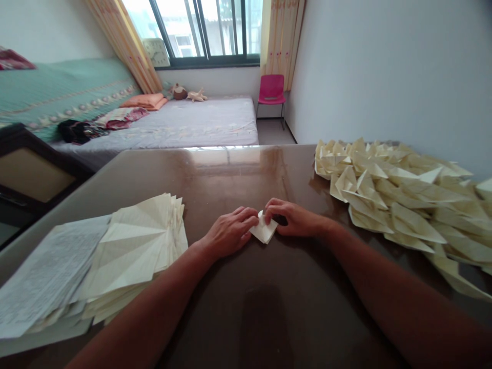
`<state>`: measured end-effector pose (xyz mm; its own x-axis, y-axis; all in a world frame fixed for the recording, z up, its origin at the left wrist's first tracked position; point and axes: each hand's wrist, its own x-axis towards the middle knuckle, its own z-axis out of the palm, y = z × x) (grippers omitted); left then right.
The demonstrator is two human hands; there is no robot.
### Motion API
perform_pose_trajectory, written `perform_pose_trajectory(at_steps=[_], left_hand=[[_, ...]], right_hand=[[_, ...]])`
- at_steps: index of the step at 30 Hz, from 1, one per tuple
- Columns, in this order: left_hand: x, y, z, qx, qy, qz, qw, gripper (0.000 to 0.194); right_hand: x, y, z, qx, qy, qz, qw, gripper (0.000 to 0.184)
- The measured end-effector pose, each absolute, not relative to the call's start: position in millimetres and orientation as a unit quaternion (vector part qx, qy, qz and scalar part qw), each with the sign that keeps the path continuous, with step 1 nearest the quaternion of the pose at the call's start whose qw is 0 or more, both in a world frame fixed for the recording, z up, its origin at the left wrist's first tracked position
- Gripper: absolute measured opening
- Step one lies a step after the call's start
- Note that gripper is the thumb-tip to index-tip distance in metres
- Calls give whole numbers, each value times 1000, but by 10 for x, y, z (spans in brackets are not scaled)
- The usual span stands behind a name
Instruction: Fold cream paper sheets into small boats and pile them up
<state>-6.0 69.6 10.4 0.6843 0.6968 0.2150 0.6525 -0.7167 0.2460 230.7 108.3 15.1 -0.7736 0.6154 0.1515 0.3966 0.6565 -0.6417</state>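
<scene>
A small folded piece of cream paper (265, 233) lies on the brown tabletop in the middle, one corner pointing toward me. My left hand (232, 230) has its curled fingers closed on the paper's left side. From the right, my right hand (290, 218) pinches the upper right part of the same paper between thumb and fingers. The fingertips cover the paper's upper edges, so how it is folded there is hidden.
To the left lies a stack of creased cream sheets (128, 246), beside printed sheets (49, 271). A large heap of folded paper shapes (392, 189) spreads along the right. Beyond the table (215, 177) are a bed (207, 123) and a pink chair (271, 89).
</scene>
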Motion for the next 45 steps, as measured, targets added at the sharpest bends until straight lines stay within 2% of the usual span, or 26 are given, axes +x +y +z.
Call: perform_pose_trajectory(at_steps=[2,6,11,13,18,22,25,30,35,40,45], left_hand=[[-38,683,73,896,401,173,81,21],[53,632,18,866,443,214,86,14],[188,578,23,844,487,214,73,13],[225,578,32,822,521,217,81,15],[279,580,39,794,548,236,119,15],[315,563,33,785,562,239,101,9],[296,583,27,794,560,219,92,12],[123,661,28,857,472,184,92,19],[-48,704,58,903,383,172,93,5],[-97,727,132,932,344,103,55,7],[-116,726,208,942,321,83,47,14]], right_hand=[[2280,1057,128,-322,-877,310,177,31],[2114,948,24,-415,-844,248,232,45],[1937,819,-24,-446,-839,185,252,18],[1916,797,-7,-431,-847,172,260,13],[1884,756,31,-452,-828,185,276,15],[1837,717,26,-492,-815,151,264,22],[1847,741,12,-484,-832,120,243,16],[1974,858,12,-429,-874,100,204,9],[2113,934,80,-378,-900,137,171,19],[2256,1018,160,-293,-914,231,158,41],[2354,1126,106,-248,-919,266,154,37]])
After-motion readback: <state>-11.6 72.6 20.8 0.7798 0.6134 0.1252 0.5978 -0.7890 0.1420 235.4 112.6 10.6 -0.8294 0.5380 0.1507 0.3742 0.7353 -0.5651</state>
